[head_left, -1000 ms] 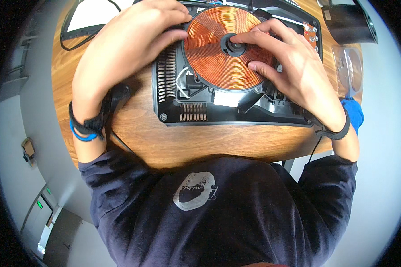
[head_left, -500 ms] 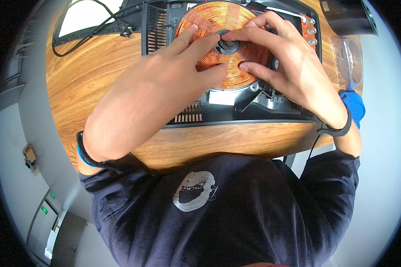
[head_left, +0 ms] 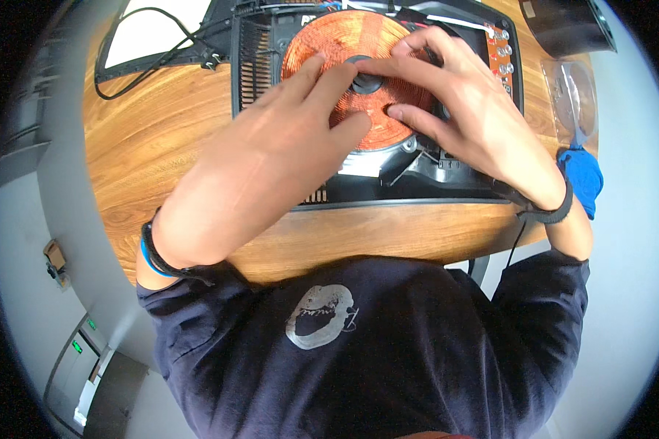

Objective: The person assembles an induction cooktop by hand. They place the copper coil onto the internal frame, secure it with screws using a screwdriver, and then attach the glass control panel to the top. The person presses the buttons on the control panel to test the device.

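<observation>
A round copper coil (head_left: 373, 33) lies in the opened black housing (head_left: 432, 192) of an induction cooker, at the top of the head view. At its middle sits a dark round hub (head_left: 366, 84). My left hand (head_left: 285, 121) rests over the coil's left side with its fingers apart, the index fingertip at the hub's upper rim. From the right, my right hand (head_left: 465, 91) reaches in, its index fingertip also at the hub and close to the left one. Its thumb is spread away, near the coil's lower right. I see nothing held in either hand.
Black slotted vents (head_left: 255, 73) line the housing's left side. A small orange circuit board (head_left: 501, 51) sits at its right. Beyond the left side lie a dark-framed panel (head_left: 146, 36) and a black cable (head_left: 110, 95). A clear plastic bag (head_left: 571, 99) and blue cloth (head_left: 582, 175) are at right.
The view has shifted a little, and the housing shows slightly lower and further left. Both hands stay at the coil's hub, with only small finger movements.
</observation>
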The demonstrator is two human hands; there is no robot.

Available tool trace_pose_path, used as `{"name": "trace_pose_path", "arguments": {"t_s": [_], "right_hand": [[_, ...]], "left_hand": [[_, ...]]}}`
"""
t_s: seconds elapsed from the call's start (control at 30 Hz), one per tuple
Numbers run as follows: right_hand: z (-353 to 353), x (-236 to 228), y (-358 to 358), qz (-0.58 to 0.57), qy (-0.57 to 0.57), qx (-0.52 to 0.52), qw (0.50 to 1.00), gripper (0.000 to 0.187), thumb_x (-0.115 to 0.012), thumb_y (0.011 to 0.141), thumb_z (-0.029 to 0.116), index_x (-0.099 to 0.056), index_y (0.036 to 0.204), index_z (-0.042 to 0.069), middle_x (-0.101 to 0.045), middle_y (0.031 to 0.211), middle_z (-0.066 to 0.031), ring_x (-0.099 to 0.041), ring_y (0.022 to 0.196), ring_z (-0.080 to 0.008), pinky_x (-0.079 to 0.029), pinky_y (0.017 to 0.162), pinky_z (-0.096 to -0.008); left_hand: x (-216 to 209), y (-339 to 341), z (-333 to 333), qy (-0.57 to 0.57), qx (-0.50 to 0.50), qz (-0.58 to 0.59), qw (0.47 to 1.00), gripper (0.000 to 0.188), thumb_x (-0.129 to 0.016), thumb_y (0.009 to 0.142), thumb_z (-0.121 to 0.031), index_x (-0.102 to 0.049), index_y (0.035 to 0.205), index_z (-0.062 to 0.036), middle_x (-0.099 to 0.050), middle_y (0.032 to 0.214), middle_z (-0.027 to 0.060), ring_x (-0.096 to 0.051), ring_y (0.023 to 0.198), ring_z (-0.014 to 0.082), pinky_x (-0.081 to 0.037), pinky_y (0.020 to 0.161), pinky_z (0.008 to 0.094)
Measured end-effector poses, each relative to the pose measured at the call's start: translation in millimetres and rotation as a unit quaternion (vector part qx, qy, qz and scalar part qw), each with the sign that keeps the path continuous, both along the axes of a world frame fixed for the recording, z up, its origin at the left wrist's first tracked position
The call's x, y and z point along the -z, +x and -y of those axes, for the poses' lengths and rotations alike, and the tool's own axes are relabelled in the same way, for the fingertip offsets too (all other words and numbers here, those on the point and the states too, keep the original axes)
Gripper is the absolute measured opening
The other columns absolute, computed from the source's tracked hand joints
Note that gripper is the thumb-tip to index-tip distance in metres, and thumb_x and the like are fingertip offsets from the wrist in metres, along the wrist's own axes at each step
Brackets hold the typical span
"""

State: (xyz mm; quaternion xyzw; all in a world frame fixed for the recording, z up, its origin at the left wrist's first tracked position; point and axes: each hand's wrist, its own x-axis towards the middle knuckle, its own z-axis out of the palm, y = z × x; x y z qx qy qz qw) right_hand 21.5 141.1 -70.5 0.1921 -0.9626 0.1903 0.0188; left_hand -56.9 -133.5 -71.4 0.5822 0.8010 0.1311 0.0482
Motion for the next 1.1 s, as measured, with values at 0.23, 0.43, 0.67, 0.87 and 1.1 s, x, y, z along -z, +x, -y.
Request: {"name": "trace_pose_path", "arguments": {"t_s": [0.23,0.43,0.67,0.87,1.1], "right_hand": [[-27.5,-16.0,9.2,0.117,-0.097,-0.003,0.988,0.077,-0.082,0.101,0.009,-0.054,0.172,0.008,-0.057,0.161,-0.0186,-0.058,0.153,-0.0369,-0.047,0.13,-0.0482],[-73.9,-21.8,31.9,0.061,-0.068,0.078,0.993,0.063,-0.081,0.102,0.009,-0.064,0.162,0.01,-0.061,0.159,-0.0167,-0.058,0.154,-0.0366,-0.047,0.13,-0.0467],[-102.3,-14.4,65.5,0.02,-0.063,0.169,0.983,0.052,-0.077,0.109,0.013,-0.067,0.16,0.009,-0.066,0.156,-0.0158,-0.063,0.147,-0.0328,-0.051,0.124,-0.045],[-194.1,6.2,78.1,-0.051,-0.004,0.267,0.962,0.046,-0.079,0.112,0.033,-0.073,0.154,0.015,-0.074,0.138,-0.0129,-0.073,0.129,-0.0308,-0.061,0.107,-0.0436],[-299.5,10.1,105.6,0.055,0.015,0.415,0.908,0.038,-0.074,0.115,0.025,-0.074,0.151,0.012,-0.082,0.134,-0.0125,-0.077,0.127,-0.0284,-0.063,0.108,-0.0421]], "left_hand": [[7.2,2.2,-5.3,-0.017,0.02,-0.043,0.999,0.054,-0.089,0.089,-0.018,-0.063,0.135,-0.0077,-0.045,0.178,0.013,-0.057,0.152,0.0438,-0.058,0.12,0.0493],[5.2,4.3,-8.8,-0.03,0.02,-0.03,0.999,0.051,-0.088,0.091,-0.016,-0.063,0.135,-0.0057,-0.046,0.179,0.0149,-0.053,0.157,0.0466,-0.056,0.123,0.0516],[-6.4,5.0,-12.2,-0.053,0.011,0.002,0.999,0.043,-0.086,0.093,-0.012,-0.061,0.127,-0.005,-0.042,0.181,0.0184,-0.052,0.158,0.0518,-0.057,0.122,0.0545],[-10.2,3.9,-22.4,-0.064,0.001,0.045,0.997,0.043,-0.087,0.091,-0.006,-0.06,0.125,-0.0007,-0.041,0.183,0.0194,-0.049,0.16,0.0543,-0.055,0.121,0.058],[-14.5,11.6,-26.0,-0.104,-0.031,0.044,0.993,0.04,-0.086,0.09,-0.003,-0.063,0.123,0.0006,-0.038,0.186,0.0165,-0.046,0.164,0.0513,-0.056,0.123,0.0551]]}}
